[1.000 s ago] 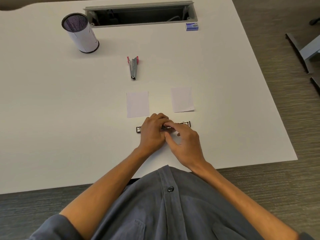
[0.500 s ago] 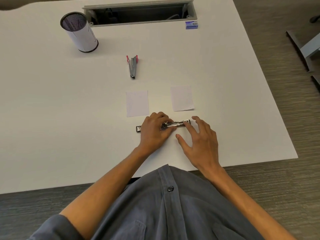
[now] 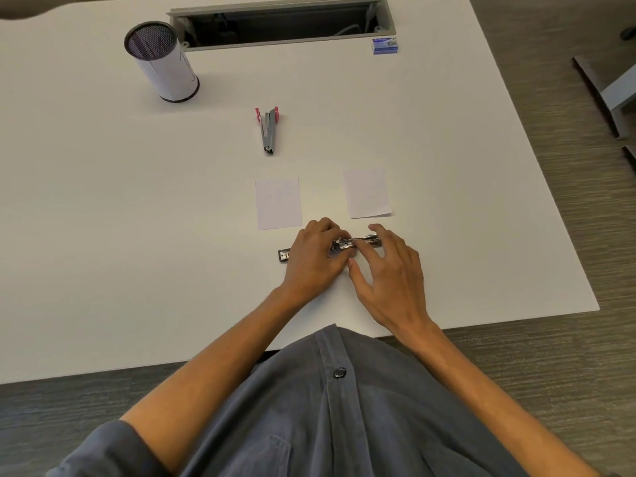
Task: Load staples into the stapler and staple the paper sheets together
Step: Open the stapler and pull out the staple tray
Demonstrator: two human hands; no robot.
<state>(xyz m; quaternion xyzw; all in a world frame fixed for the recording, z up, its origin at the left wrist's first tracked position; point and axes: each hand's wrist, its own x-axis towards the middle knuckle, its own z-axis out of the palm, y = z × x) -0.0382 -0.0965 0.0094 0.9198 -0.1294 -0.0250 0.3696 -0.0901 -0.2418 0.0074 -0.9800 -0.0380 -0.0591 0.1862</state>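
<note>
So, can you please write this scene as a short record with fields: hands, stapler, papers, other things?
left hand: grips the middle of the stapler
right hand: fingers relaxed, fingertips on the stapler's right part
stapler: silver, opened flat on the table
paper sheets: two, apart, left sheet, right sheet, not stapled
other things: staple remover, staple box, mesh cup

grey-blue button shirt (image 3: 344, 425), sleeves rolled up
</note>
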